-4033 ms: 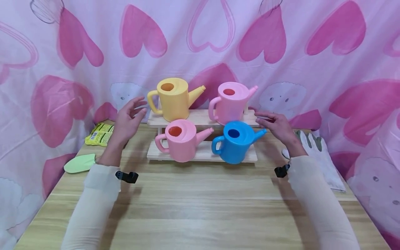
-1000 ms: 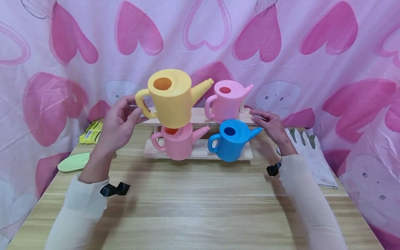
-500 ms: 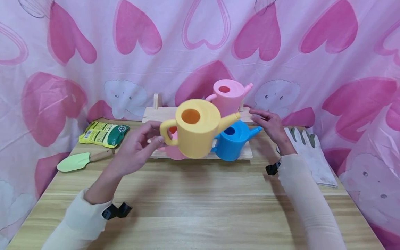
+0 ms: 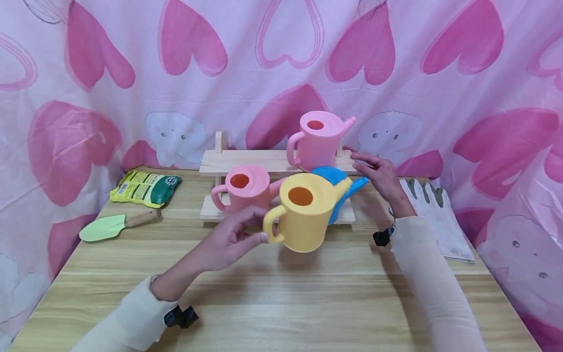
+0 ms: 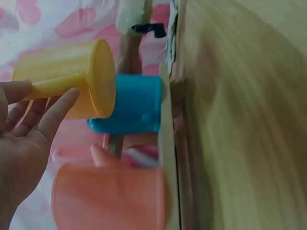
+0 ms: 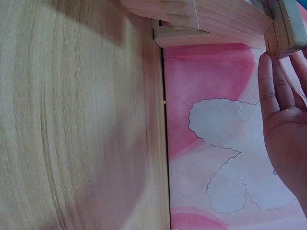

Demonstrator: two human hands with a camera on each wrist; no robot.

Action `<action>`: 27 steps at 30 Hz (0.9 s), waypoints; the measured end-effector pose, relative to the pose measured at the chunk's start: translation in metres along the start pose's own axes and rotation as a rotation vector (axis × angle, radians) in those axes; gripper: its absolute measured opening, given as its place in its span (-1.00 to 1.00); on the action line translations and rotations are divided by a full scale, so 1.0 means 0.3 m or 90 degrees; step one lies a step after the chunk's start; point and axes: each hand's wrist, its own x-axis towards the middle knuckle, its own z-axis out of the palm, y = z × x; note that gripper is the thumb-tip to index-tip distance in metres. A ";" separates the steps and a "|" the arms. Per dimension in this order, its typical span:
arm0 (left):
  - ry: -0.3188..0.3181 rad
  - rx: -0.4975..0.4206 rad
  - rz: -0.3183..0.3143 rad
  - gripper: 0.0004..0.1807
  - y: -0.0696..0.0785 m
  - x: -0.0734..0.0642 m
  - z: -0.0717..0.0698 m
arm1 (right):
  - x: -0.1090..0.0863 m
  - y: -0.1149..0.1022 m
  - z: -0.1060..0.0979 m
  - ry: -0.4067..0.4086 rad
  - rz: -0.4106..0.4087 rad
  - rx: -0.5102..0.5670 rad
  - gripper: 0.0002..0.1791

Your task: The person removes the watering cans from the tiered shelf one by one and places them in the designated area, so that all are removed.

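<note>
My left hand (image 4: 233,239) holds a yellow watering can (image 4: 305,220) by its handle, lifted in front of a two-step wooden shelf (image 4: 246,160). In the left wrist view the fingers and thumb are at the yellow can's handle (image 5: 55,87). Behind it, a blue watering can (image 4: 334,172) on the lower step is partly hidden. Left of that stands a coral pink watering can (image 4: 250,188). A lighter pink watering can (image 4: 317,142) is on the upper step, at the right. My right hand (image 4: 381,177) touches the shelf's right end, its fingers fairly straight in the right wrist view.
On the table's (image 4: 281,313) left lie a yellow-green packet (image 4: 145,188) and a trowel (image 4: 105,227) with a pale green blade and wooden handle. A white glove (image 4: 440,220) lies at the right. A pink heart-patterned curtain (image 4: 281,44) hangs behind.
My left hand has taken the yellow watering can off the upper step and brought it right, down and nearer. The right hand stays at the shelf's end.
</note>
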 end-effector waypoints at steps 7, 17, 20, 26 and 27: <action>-0.067 -0.029 -0.043 -0.67 -0.006 -0.006 0.068 | 0.000 0.001 0.004 0.001 -0.012 -0.003 -0.42; -0.184 -0.031 -0.076 -0.73 -0.049 0.019 0.169 | -0.004 0.005 0.005 0.001 -0.029 -0.012 -0.44; -0.209 -0.034 -0.061 -0.74 -0.077 0.032 0.201 | -0.004 0.003 0.005 0.001 -0.027 -0.017 -0.45; -0.242 -0.028 -0.050 -0.72 -0.121 0.062 0.249 | -0.001 0.003 0.004 0.007 -0.022 -0.021 -0.45; -0.247 -0.026 -0.047 -0.72 -0.127 0.067 0.256 | 0.000 0.003 0.003 0.007 -0.023 -0.020 -0.45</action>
